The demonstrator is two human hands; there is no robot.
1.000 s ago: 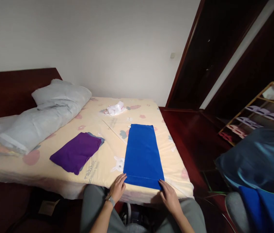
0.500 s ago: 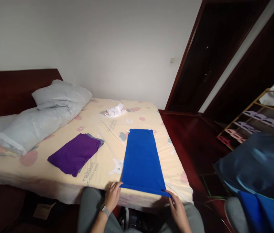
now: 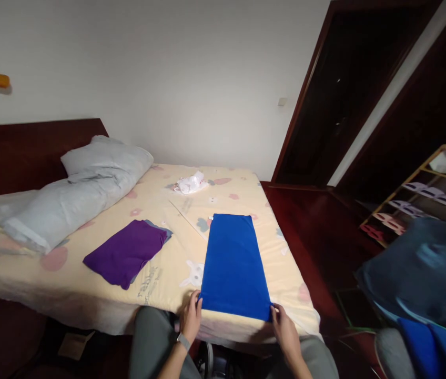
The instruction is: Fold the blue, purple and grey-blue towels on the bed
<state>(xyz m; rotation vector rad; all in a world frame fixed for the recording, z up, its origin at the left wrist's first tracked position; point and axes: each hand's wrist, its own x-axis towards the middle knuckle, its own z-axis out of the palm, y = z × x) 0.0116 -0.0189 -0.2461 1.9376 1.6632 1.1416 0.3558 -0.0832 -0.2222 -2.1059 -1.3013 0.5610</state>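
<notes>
While the blue cloth (image 3: 234, 267) lies flat and folded long on the near part of the bed (image 3: 168, 273), the left hand (image 3: 191, 319) pinches its near left corner and the right hand (image 3: 285, 332) pinches its near right corner, both at the edge of the mattress. A purple cloth (image 3: 125, 252) lies folded to the left, well apart from the blue one. Grey pillows (image 3: 75, 189) rest near the headboard, and a white crumpled bag (image 3: 190, 182) sits at the far side of the bed. A wooden shoe rack (image 3: 424, 200) stands on the right.
</notes>
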